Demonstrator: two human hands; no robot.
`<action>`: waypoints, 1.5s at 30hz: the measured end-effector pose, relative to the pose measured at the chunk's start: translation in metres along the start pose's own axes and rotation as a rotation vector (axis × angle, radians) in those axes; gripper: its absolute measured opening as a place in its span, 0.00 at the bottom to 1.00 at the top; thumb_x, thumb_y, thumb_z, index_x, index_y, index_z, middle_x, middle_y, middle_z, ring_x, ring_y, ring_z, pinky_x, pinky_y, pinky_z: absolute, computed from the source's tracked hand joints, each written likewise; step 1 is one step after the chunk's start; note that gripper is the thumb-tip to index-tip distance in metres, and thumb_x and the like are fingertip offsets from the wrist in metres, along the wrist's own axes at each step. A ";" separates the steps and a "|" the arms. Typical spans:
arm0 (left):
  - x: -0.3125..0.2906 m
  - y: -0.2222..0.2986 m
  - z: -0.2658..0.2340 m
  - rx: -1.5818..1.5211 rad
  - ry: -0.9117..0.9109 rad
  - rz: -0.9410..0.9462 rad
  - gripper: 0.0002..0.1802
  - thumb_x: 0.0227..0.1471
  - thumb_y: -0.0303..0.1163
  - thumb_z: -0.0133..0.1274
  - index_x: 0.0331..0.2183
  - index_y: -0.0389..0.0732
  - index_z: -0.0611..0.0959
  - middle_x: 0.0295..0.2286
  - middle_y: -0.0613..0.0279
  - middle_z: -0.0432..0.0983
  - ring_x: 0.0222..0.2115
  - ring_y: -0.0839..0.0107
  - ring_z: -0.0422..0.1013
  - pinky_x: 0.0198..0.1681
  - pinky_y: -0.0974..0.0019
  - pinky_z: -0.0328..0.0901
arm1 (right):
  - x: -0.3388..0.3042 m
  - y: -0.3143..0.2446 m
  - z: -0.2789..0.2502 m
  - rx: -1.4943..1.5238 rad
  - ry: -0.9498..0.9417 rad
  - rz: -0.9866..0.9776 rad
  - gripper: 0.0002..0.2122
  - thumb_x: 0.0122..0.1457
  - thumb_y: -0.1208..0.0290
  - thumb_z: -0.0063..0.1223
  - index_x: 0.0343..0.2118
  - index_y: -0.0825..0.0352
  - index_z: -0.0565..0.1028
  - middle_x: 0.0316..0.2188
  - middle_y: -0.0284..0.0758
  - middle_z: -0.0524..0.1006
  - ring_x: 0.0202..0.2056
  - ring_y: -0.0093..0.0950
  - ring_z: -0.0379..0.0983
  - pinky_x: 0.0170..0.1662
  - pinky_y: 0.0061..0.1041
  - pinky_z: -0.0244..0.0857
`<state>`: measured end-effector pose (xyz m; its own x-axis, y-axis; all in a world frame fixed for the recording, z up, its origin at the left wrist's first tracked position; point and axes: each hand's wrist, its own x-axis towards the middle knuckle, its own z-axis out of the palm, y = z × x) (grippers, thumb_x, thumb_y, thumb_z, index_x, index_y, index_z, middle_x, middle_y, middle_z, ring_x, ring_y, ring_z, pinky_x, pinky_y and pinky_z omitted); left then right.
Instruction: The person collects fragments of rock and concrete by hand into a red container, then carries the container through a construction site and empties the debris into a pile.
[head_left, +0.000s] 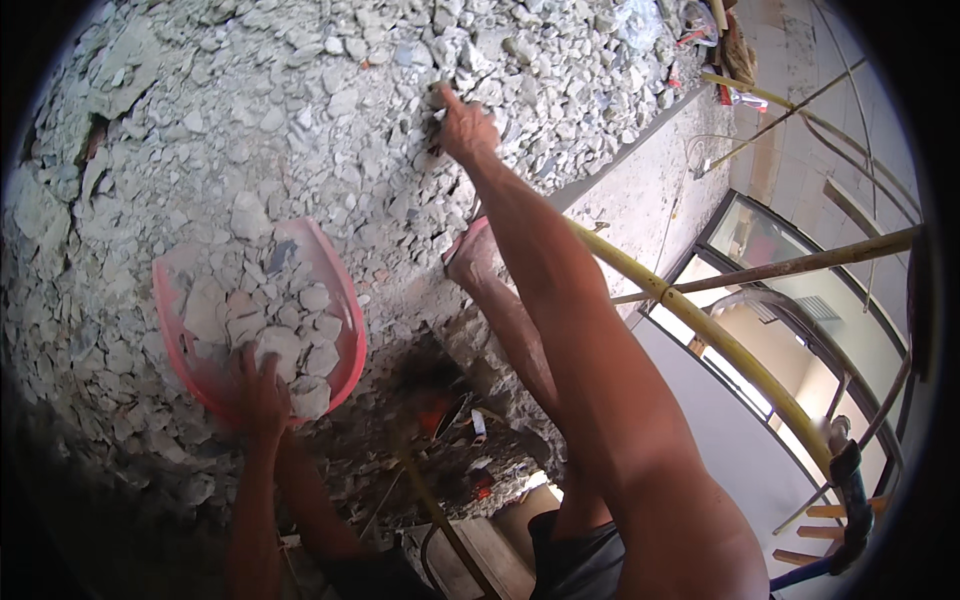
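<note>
A red plastic scoop (352, 350), shaped like a wide dustpan, lies on the rubble to the left. Grey concrete chunks (285, 345) are heaped in it. My left hand (262, 392) grips its near rim, the fingers reaching over the edge onto the chunks. Farther off and to the right, my right arm is stretched out over the rubble (390, 150). My right hand (466, 125) is low against the loose stones, fingers apart and the index finger extended. Its palm side is hidden, and no stone shows clearly in it.
A straight ledge (640, 140) borders the rubble on the right. Beyond it are yellow poles (720, 330) and a framed window (790, 300). My leg (505, 310) is under my right arm. Between my arms gapes a dark, broken hollow (430, 400).
</note>
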<state>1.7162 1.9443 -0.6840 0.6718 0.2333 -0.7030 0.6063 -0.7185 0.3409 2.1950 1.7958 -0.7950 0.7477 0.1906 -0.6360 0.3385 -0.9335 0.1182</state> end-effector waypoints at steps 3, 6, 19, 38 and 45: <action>0.011 0.009 -0.009 0.003 0.081 0.044 0.29 0.40 0.28 0.58 0.49 0.49 0.75 0.57 0.52 0.58 0.59 0.44 0.54 0.57 0.43 0.57 | -0.006 0.005 0.008 -0.010 0.131 -0.003 0.21 0.62 0.65 0.44 0.56 0.33 0.63 0.48 0.46 0.71 0.50 0.53 0.69 0.47 0.57 0.66; 0.008 0.012 -0.014 -0.005 0.061 0.053 0.29 0.40 0.29 0.58 0.49 0.48 0.74 0.56 0.53 0.59 0.58 0.45 0.54 0.56 0.43 0.58 | -0.017 0.023 0.004 -0.005 0.058 -0.074 0.22 0.59 0.59 0.50 0.58 0.38 0.64 0.45 0.48 0.72 0.47 0.53 0.71 0.45 0.47 0.69; -0.005 -0.029 0.004 -0.225 0.168 0.034 0.20 0.41 0.24 0.51 0.41 0.40 0.74 0.51 0.52 0.64 0.50 0.46 0.60 0.53 0.46 0.57 | -0.031 -0.010 0.006 0.074 0.006 -0.353 0.20 0.47 0.66 0.62 0.47 0.52 0.74 0.38 0.39 0.79 0.45 0.47 0.71 0.53 0.44 0.59; 0.018 -0.028 -0.032 -0.542 0.262 0.033 0.25 0.49 0.27 0.49 0.51 0.35 0.73 0.49 0.44 0.67 0.53 0.44 0.61 0.58 0.48 0.54 | -0.240 -0.131 0.026 0.562 -0.478 -0.769 0.33 0.53 0.58 0.62 0.60 0.61 0.62 0.56 0.50 0.65 0.56 0.49 0.63 0.61 0.39 0.58; 0.025 -0.011 -0.020 -0.437 0.288 0.107 0.24 0.46 0.27 0.52 0.48 0.36 0.74 0.48 0.45 0.67 0.52 0.45 0.60 0.58 0.45 0.52 | 0.043 -0.064 -0.104 0.388 0.540 -0.516 0.31 0.52 0.59 0.60 0.58 0.65 0.62 0.49 0.54 0.66 0.49 0.51 0.64 0.52 0.47 0.60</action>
<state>1.7352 1.9711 -0.6926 0.7918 0.3885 -0.4714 0.6077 -0.4225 0.6725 2.2647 1.8952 -0.7511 0.7572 0.6489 -0.0742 0.5662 -0.7088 -0.4207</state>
